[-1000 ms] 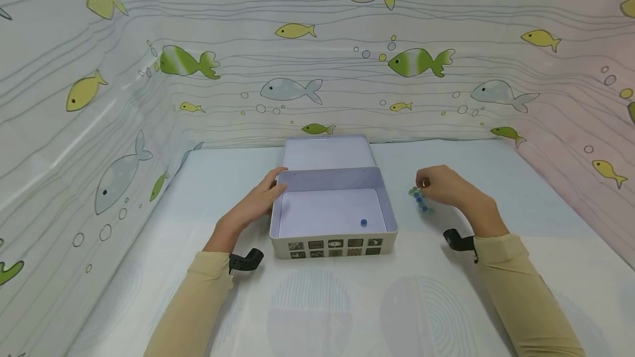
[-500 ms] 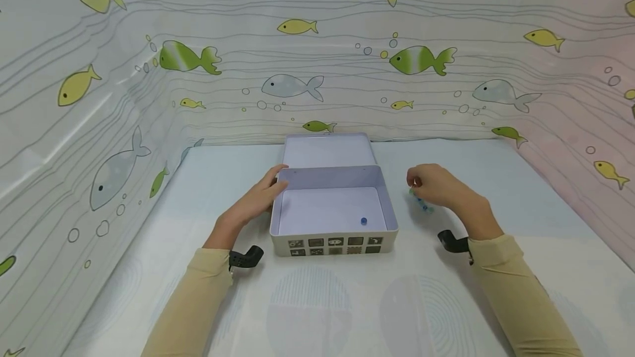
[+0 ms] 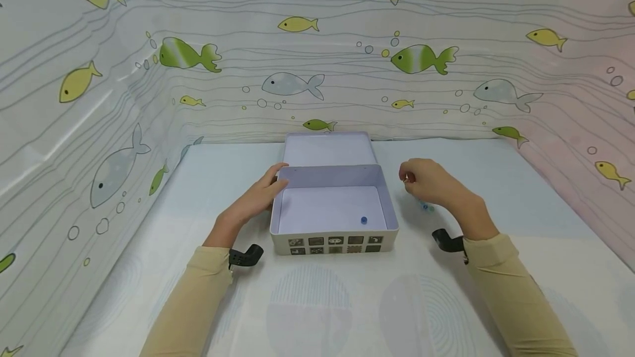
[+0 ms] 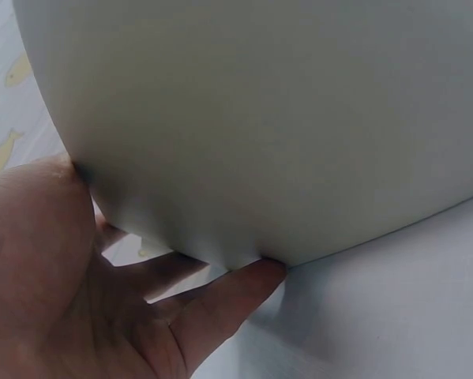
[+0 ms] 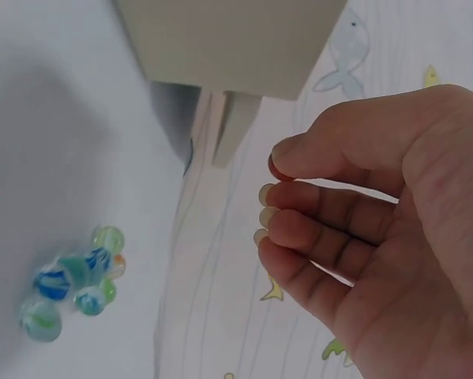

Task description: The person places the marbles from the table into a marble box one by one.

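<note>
My left hand (image 3: 260,194) grips the left wall of an open lidded box (image 3: 285,245), its thumb over the rim. In the left wrist view, fingertips (image 4: 260,276) meet the box's lower edge. A small blue marble (image 3: 364,220) lies inside, near the front right. My right hand (image 3: 429,182) is above the table just right of the box, thumb and index finger pinched together. What looks like a marble there is almost wholly hidden by the fingertips. Several glass marbles (image 5: 53,284), blue, green and clear, lie clustered on the table below that hand.
The box's lid (image 3: 328,149) lies tipped back behind it. A pale patterned cloth (image 3: 317,307) covers the table. Fish-printed sheeting (image 3: 238,59) stands behind and on both sides. A black wrist camera (image 3: 246,256) sits at each cuff.
My right hand has lifted off the marble cluster and moved left toward the box. The left hand keeps its hold on the box, and the marble inside stays put.
</note>
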The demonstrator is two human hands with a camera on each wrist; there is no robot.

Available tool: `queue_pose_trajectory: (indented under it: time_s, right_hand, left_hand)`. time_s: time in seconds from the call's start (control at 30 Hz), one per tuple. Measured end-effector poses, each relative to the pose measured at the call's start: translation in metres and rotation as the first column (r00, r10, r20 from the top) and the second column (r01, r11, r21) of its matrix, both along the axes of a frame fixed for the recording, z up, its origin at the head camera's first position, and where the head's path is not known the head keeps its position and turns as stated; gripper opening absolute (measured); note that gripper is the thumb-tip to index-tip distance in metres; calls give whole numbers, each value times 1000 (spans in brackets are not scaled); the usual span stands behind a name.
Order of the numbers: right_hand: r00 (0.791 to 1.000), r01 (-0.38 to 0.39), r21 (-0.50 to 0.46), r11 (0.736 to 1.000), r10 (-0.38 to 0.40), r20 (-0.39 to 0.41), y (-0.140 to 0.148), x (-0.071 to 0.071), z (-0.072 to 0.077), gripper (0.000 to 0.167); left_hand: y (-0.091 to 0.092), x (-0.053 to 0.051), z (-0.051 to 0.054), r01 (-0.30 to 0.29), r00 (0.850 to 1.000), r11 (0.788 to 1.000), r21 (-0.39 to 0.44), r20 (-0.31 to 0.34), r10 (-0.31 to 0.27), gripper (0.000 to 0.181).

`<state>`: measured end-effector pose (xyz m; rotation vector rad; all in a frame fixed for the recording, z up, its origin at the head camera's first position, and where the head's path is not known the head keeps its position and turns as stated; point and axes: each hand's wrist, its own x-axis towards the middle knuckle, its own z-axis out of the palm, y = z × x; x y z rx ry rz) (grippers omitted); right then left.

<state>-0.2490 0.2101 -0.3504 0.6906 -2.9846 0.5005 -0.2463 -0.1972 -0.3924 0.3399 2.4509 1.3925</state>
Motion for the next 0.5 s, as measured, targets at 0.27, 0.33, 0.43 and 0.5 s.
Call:
queue_pose_trajectory:
  time_s: [0.27,0.33,0.43,0.5]
  right_hand:
    - [1000,-21,-41,999,20,-15,-14,4,9,18]
    - [1000,-22,-41,999,22,-15,-16,6,9,18]
    - [999,-23,-42,999,22,-30,-19,7,10,18]
    - [999,-29,-50,998,27,-44,-20,8,10,17]
  left_hand:
    - [1,0,1,-2,1000,1000,-1,-8,2,58]
    - [1,0,1,-6,1000,1000,-6,-7,6,57]
    - [0,1,1,-11,1000,1000,-9,-5,11,57]
    - [0,1,1,-12,1000,1000,-9,-5,12,57]
